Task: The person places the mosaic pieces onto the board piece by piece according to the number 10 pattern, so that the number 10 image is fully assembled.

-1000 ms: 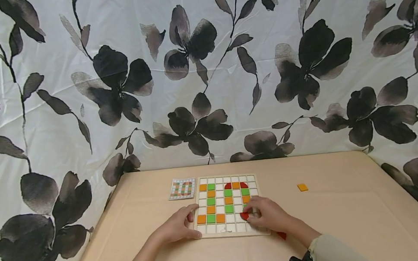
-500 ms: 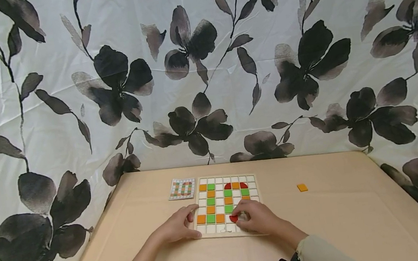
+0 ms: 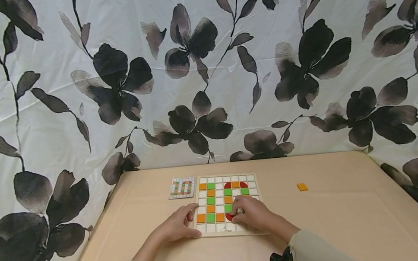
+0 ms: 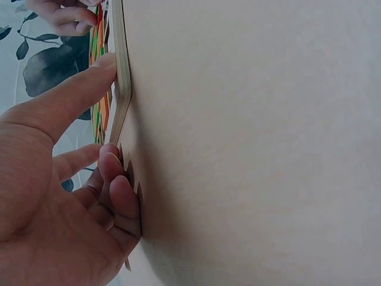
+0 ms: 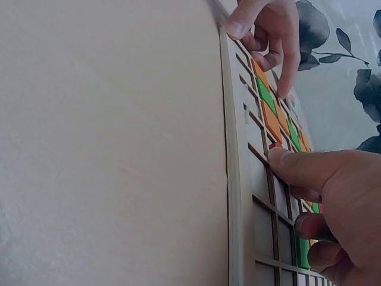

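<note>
A wooden grid board [image 3: 225, 234] lies on the table, its cells partly filled with orange, green and red tiles. My left hand [image 3: 175, 226] holds the board at its near left corner; in the left wrist view the thumb of that left hand [image 4: 36, 179] presses the frame and other fingers bend at its side. My right hand [image 3: 256, 214] pinches a small red rounded tile [image 3: 229, 217] at a cell just right of an orange tile [image 3: 220, 218]. In the right wrist view my right thumb [image 5: 286, 159] covers most of this red tile [image 5: 274, 145].
A small pattern card [image 3: 182, 187] with a coloured grid lies beyond the board's left side. A loose orange tile [image 3: 302, 187] rests on the table to the right. Behind the table hangs a flower-print cloth [image 3: 249, 77].
My right hand has moved left across the board with the red tile, to the cell beside the orange tile. The left hand stays at the corner. A red piece by the right forearm is now hidden.
</note>
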{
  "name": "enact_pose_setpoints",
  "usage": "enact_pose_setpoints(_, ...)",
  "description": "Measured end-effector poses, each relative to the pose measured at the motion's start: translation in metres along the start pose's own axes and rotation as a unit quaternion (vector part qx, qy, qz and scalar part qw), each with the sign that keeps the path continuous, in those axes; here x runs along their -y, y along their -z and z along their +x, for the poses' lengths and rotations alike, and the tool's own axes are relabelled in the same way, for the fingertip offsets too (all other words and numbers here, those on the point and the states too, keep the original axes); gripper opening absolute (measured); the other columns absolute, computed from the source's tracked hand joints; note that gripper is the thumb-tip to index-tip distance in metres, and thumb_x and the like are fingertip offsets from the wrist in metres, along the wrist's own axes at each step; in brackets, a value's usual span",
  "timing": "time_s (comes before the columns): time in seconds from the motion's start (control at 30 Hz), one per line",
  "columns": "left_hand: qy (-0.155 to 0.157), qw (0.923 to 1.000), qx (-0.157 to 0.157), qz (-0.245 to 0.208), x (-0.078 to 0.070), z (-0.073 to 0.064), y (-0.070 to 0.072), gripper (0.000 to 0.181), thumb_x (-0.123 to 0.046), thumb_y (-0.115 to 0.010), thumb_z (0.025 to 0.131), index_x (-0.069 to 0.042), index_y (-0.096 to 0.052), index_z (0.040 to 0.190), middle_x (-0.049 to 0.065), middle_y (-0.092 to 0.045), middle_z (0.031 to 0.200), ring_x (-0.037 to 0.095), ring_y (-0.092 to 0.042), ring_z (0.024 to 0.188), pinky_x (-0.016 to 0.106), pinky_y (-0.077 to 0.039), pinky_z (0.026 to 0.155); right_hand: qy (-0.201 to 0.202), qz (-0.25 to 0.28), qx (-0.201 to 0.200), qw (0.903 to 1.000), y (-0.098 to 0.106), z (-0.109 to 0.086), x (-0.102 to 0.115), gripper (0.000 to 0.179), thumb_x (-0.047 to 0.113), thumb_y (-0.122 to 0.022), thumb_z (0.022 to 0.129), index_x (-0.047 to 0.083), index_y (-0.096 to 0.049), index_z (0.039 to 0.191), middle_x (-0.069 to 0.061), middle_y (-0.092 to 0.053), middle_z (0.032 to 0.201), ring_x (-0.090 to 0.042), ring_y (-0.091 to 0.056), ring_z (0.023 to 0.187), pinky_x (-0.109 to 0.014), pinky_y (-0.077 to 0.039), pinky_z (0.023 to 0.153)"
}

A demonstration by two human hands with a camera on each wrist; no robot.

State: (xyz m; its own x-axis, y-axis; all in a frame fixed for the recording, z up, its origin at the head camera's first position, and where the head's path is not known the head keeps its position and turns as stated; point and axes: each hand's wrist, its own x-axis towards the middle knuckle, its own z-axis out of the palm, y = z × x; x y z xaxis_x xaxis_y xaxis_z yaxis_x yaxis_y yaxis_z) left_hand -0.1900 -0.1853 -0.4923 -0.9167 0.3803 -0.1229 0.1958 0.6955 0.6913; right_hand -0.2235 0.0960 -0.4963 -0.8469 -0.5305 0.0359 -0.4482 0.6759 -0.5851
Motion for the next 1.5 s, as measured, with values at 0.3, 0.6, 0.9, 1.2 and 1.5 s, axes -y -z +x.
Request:
enact_pose_setpoints(0.3, -0.001, 1.0000, 0.001, 0.000, 0.000, 0.000, -0.001, 0.081, -0.026, -0.084, 0.074, -0.004, -0.042, 0.140, 0.009, -0.046, 0.097, 0.016, -0.041, 0.079, 0.022, -0.032, 0.062, 0.025, -0.026, -0.003, 0.9993, 0.000, -0.003, -0.008, 0.012, 0.027, -0.075, 0.083, 0.023, -0.075, 0.095, 0.013, -0.064, 0.098, -0.011, -0.056, 0.096, -0.034, -0.050, 0.088)
enact_pose_setpoints(0.6, -0.003, 1.0000, 0.001, -0.004, -0.002, 0.000, 0.001, 0.081, -0.024, -0.084, 0.074, -0.003, -0.042, 0.140, 0.012, -0.046, 0.098, 0.017, -0.041, 0.080, 0.023, -0.031, 0.063, 0.028, -0.018, -0.024, 0.9992, 0.014, -0.009, -0.016, 0.018, 0.027, -0.075, 0.084, 0.022, -0.073, 0.101, 0.007, -0.064, 0.108, -0.015, -0.056, 0.101, -0.039, -0.050, 0.090)
enact_pose_setpoints(0.9, -0.006, 1.0000, -0.002, -0.004, -0.004, -0.001, 0.001, 0.080, -0.022, -0.085, 0.074, -0.003, -0.042, 0.139, 0.011, -0.046, 0.097, 0.017, -0.040, 0.079, 0.023, -0.031, 0.062, -0.003, -0.005, -0.035, 0.9994, 0.022, -0.017, -0.028, 0.023, 0.026, -0.077, 0.082, 0.021, -0.073, 0.103, -0.001, -0.063, 0.120, -0.027, -0.056, 0.115, -0.046, -0.049, 0.097)
enact_pose_setpoints(1.2, 0.001, 1.0000, 0.001, -0.001, -0.002, -0.001, 0.001, 0.081, -0.025, -0.084, 0.074, -0.005, -0.042, 0.140, 0.010, -0.046, 0.097, 0.016, -0.041, 0.078, 0.022, -0.032, 0.061, -0.051, 0.007, -0.061, 0.9968, 0.033, -0.028, -0.046, 0.021, 0.021, -0.077, 0.081, 0.024, -0.073, 0.102, 0.010, -0.062, 0.104, -0.016, -0.055, 0.101, -0.039, -0.051, 0.091)
enact_pose_setpoints(1.5, 0.001, 1.0000, 0.003, -0.001, 0.002, 0.000, 0.000, 0.082, -0.026, -0.085, 0.073, -0.006, -0.043, 0.140, 0.010, -0.046, 0.097, 0.016, -0.041, 0.078, 0.022, -0.032, 0.061, -0.064, -0.003, -0.084, 0.9944, 0.044, -0.038, -0.060, 0.021, 0.019, -0.078, 0.080, 0.022, -0.074, 0.100, 0.010, -0.064, 0.104, -0.015, -0.055, 0.095, -0.034, -0.051, 0.085)
